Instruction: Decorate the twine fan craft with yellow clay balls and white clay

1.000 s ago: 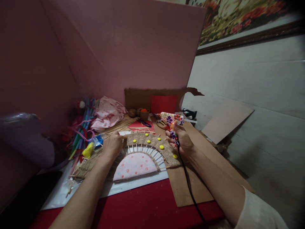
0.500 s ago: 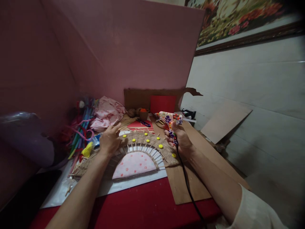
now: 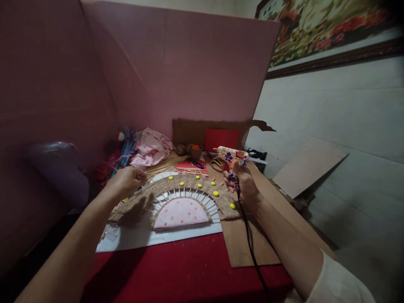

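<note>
Grasping glue gun (image 3: 229, 156), right hand (image 3: 245, 181) hovers; left hand (image 3: 126, 181) curled, contents unclear. Twine arch (image 3: 189, 180) lies back from surface's front edge (image 3: 176, 269); snagged cord (image 3: 247, 227) could jerk nozzle (image 3: 215, 149) into yellow discs (image 3: 215, 193).

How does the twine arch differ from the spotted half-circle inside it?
The arch is brown and coarse; the half-circle is pink with reddish spots. The arch is larger, the half-circle smaller. The arch carries yellow discs; the half-circle shows none. Both have a rounded upper edge.
</note>
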The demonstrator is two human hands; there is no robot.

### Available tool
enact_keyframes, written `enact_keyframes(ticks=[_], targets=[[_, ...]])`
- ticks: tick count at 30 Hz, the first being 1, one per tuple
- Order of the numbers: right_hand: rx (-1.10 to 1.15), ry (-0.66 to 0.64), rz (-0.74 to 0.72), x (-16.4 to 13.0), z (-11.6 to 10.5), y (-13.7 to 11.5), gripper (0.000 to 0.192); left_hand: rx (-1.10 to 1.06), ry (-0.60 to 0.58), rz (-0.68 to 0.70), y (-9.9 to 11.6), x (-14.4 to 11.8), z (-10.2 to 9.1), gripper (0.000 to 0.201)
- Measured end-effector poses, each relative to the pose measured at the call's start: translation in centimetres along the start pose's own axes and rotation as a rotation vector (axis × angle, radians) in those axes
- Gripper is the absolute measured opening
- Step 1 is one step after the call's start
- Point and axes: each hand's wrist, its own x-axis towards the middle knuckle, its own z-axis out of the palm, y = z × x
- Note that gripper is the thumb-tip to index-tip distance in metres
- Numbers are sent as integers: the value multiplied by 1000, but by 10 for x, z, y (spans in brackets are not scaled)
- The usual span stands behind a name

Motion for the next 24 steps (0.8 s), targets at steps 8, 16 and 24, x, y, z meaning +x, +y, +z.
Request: enact_keyframes(ticks=[8, 16, 24], targets=[[-37, 44, -72, 3, -3, -8, 48, 349, -147, -46, -1, -35, 22, 46], [5, 121, -161, 10, -17, -21, 49, 147, -81, -65, -5, -29, 39, 44], [32, 122, -160, 10, -17, -21, 47, -233, -109, -139, 9, -29, 49, 44]])
